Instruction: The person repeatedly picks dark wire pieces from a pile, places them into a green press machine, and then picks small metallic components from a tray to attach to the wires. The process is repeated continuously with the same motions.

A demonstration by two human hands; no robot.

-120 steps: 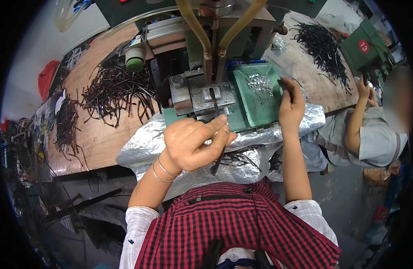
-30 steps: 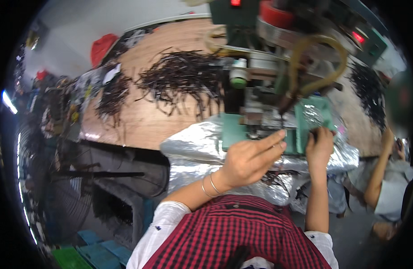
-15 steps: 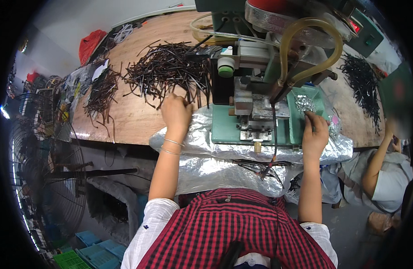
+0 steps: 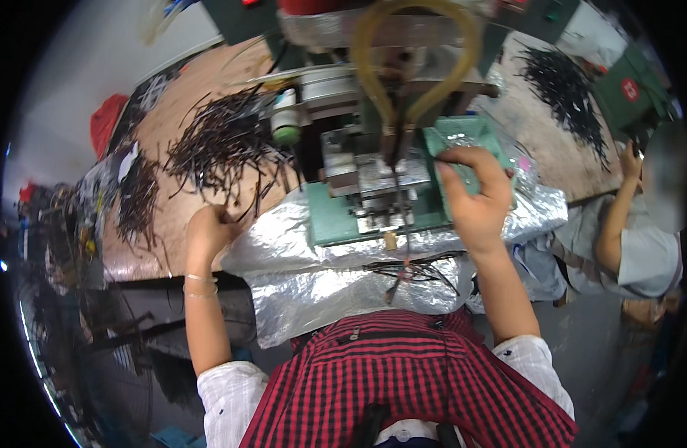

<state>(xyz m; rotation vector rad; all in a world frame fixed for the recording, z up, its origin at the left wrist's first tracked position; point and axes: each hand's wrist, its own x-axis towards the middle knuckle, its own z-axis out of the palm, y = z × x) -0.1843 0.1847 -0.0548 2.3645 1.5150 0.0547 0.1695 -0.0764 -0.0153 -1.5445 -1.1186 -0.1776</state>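
My left hand point(image 4: 209, 233) is at the near edge of a loose pile of thin dark brown strips point(image 4: 228, 142). Its fingers are pinched together, and one dark strip runs up to the fingertips. Over the green tray point(image 4: 489, 128) on the right, my right hand point(image 4: 479, 196) is bent, thumb and forefinger tips close together. Whatever lies between them is too small to make out. Small shiny metal pieces point(image 4: 459, 140) lie in that tray. Between my hands stands a small bench press with a metal die block point(image 4: 384, 179) on a green base point(image 4: 328, 216).
Silvery sheeting point(image 4: 283, 291) covers the table's front edge, with several dark strips lying on it. Another strip bundle point(image 4: 136, 198) lies far left, and a black pile point(image 4: 567, 97) at the right. A yellowish hose point(image 4: 469, 45) loops above the press. A co-worker's arm point(image 4: 616, 213) is at right.
The view has shifted, so the bench sits further left. My left hand has drawn back from the strip pile toward me. My right hand has moved to the tray's left side, nearer the press.
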